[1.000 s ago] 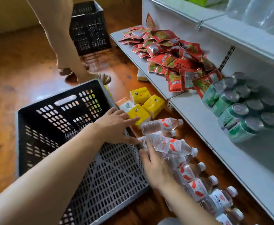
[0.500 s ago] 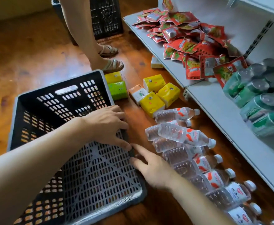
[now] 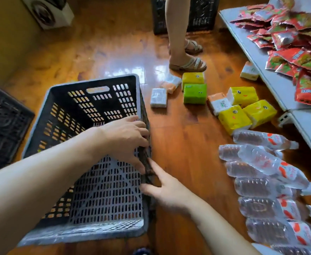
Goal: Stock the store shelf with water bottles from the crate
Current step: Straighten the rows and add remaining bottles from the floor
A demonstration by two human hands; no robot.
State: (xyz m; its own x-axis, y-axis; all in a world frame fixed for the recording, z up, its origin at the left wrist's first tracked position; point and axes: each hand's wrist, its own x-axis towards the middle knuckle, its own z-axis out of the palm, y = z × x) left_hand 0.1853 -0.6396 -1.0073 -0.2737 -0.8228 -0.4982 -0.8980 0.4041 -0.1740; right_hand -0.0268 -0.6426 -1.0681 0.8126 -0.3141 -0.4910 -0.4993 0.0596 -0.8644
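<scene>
A black slotted plastic crate [image 3: 72,111] stands on the wooden floor at centre left, with nothing inside it. My left hand [image 3: 125,137] grips its right rim from the inside. My right hand [image 3: 167,188] holds the same rim lower down from the outside, fingers spread along the wall. Several clear water bottles [image 3: 261,162] with red and white labels lie in a row on the floor at the right, apart from the crate. The grey bottom shelf [image 3: 272,83] runs along the right edge.
Yellow, green and white tissue packs [image 3: 195,92] lie scattered on the floor beyond the crate. Red snack packets [image 3: 298,34] are heaped on the shelf. A person's sandalled feet [image 3: 187,63] stand at the top centre before another black crate [image 3: 202,13]. A dark crate [image 3: 2,126] sits far left.
The crate has moved left, away from the bottles, with both hands staying on its right rim. The view has swung left and down, so the cans on the shelf are out of frame.
</scene>
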